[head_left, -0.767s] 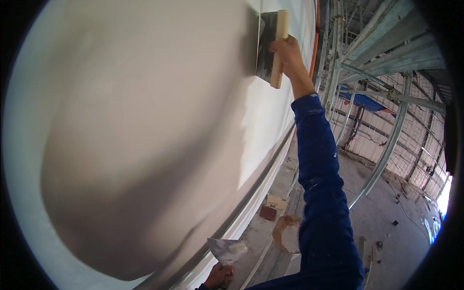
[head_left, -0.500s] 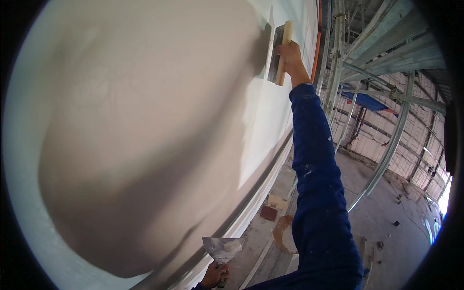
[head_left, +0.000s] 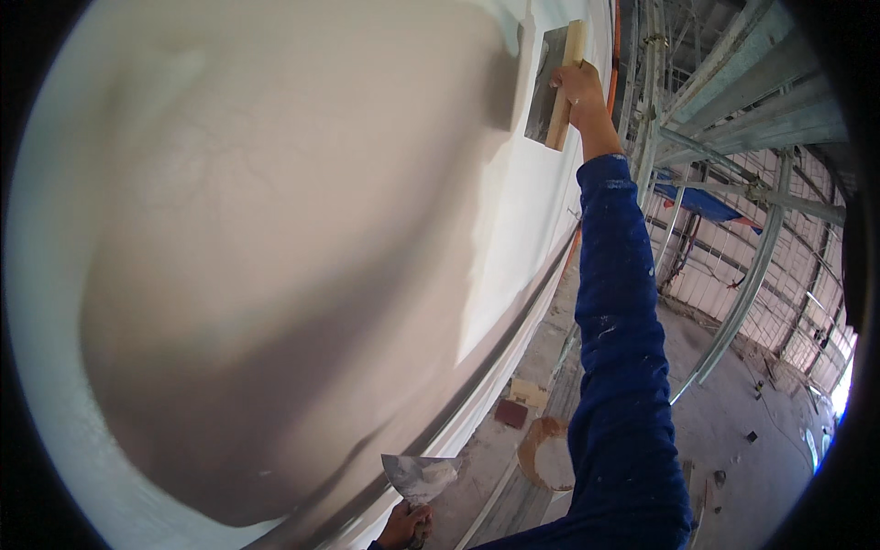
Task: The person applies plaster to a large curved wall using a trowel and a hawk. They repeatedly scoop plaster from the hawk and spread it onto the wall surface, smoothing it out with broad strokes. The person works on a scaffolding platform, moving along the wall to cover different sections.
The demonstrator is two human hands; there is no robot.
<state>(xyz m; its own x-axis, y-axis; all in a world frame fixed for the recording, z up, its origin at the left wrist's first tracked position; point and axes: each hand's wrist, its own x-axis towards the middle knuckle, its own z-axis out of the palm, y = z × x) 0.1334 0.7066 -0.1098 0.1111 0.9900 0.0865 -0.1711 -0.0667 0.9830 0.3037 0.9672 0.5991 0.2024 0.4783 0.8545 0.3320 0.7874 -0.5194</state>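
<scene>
My right arm in a blue, paint-flecked sleeve reaches up to the wall. My right hand grips the wooden back of a wide plastering blade, its metal face against the wall. A pale strip of wet filler lies just left of the blade. Damp beige filler covers most of the wall, with a whiter band on its right. Low down, my left hand is closed round the handle of a broad putty knife, blade up and smeared with filler.
Below stands a round tub with a brown-stained rim, beside a dark red block and a cream-coloured piece. Metal scaffold poles rise at the right, close to my right arm. Small debris is scattered on the concrete floor.
My right hand and the plastering blade have moved right and slightly up along the wall. The left hand with the putty knife has stayed nearly in place.
</scene>
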